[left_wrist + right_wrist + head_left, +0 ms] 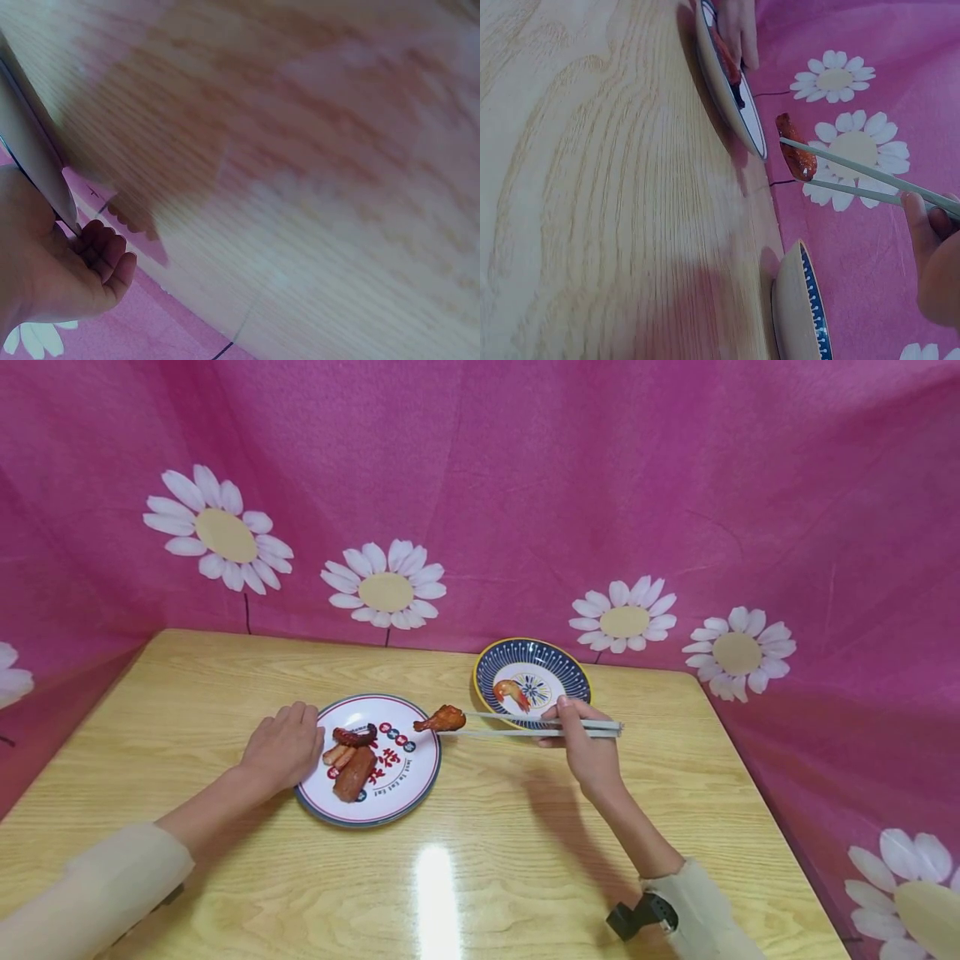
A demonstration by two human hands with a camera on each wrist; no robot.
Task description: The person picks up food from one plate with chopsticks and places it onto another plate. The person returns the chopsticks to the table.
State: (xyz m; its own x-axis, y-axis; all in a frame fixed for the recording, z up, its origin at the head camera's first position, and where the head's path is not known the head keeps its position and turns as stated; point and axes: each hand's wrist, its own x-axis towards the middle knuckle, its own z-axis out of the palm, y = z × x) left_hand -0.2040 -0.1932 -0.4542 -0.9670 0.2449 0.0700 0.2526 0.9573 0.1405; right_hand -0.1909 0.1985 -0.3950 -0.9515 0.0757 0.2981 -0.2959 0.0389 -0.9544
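Note:
My right hand grips a pair of pale chopsticks. Their tips pinch a glazed chicken drumstick, which hangs in the air and overlaps the right rim of the white plate in the head view. Fingers curled, my left hand holds that plate's left rim. In the left wrist view its fingers bend at the plate's edge. On the plate lie a brown slab of meat, a dark curled octopus-like tentacle and some pale orange sticks.
Behind the chopsticks stands a blue-patterned bowl with a yellow rim, a shrimp inside. Both dishes are on a wooden table. A pink curtain with daisies borders its back and sides.

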